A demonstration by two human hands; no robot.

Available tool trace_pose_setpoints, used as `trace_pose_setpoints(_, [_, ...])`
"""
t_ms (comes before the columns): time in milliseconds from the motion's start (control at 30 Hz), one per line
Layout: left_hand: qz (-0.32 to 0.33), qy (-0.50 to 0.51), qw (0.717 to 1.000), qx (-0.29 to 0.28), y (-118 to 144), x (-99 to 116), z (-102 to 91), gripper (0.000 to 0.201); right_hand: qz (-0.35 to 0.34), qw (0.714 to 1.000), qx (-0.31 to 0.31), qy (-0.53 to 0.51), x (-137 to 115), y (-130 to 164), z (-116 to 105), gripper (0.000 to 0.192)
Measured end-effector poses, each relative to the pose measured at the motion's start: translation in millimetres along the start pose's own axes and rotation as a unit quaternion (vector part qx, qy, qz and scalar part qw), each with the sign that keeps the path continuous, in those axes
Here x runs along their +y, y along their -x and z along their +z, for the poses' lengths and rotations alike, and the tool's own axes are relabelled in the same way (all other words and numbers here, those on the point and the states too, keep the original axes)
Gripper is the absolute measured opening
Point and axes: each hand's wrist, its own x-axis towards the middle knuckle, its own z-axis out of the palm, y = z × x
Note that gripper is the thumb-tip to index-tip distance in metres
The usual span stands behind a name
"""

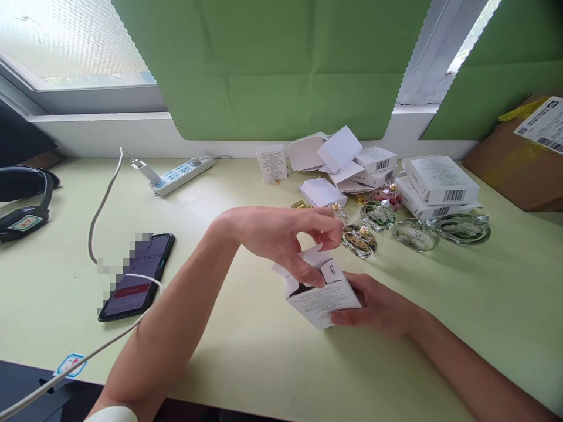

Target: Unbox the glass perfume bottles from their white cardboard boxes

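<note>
A small white printed carton (pixel 323 305) is tilted over the table, its top flaps raised. My right hand (pixel 373 302) grips it from the right, thumb along the lower printed side. Above the carton is my left hand (pixel 281 237), its thumb reaching down at the mouth between the flaps. The left fingers are bent and apart from the thumb; I see nothing held in them. What is inside the carton is mostly hidden. Just beyond my hands lie several glass perfume bottles, among them a gold-topped one (pixel 359 240) and a green-tinted one (pixel 378 215).
White cartons (pixel 442 179) are stacked at the back right, beside a pile of loose white boxes (pixel 341 149). A brown cardboard box (pixel 519 158) stands far right. On the left are a phone (pixel 138 278), a power strip (pixel 182 176), headphones (pixel 26 205) and a white cable (pixel 105 351) near my left forearm.
</note>
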Motion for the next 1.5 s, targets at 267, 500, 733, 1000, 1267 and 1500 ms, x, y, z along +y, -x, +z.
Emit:
trace_pose_setpoints(267, [-0.025,-0.129,0.984,0.120,11.6,6.1,-4.1,0.027,-0.039,0.993,0.095,-0.062,11.5,-5.8,-2.1,0.044])
trace_pose_setpoints(500, [-0.095,-0.136,0.982,0.091,11.7,8.1,-1.4,0.028,-0.051,0.992,0.101,-0.064,12.3,-7.1,-1.0,0.048])
trace_pose_setpoints(733, [-0.119,-0.170,0.976,0.073,14.6,5.3,-3.5,0.023,-0.055,0.991,0.106,-0.052,11.2,-7.1,0.8,0.049])
trace_pose_setpoints(1000, [-0.211,-0.184,0.956,0.086,12.6,7.1,-0.9,0.039,-0.063,0.981,0.185,0.000,12.4,-8.6,14.0,0.054])
trace_pose_setpoints(1267, [-0.203,-0.196,0.957,0.066,17.4,11.7,-0.3,0.026,-0.080,0.972,0.219,0.022,15.9,-8.9,22.7,0.054])
trace_pose_setpoints(1500, [-0.181,-0.216,0.957,0.071,20.1,5.3,-5.0,0.024,-0.080,0.971,0.226,0.013,11.6,-8.2,19.9,0.049])
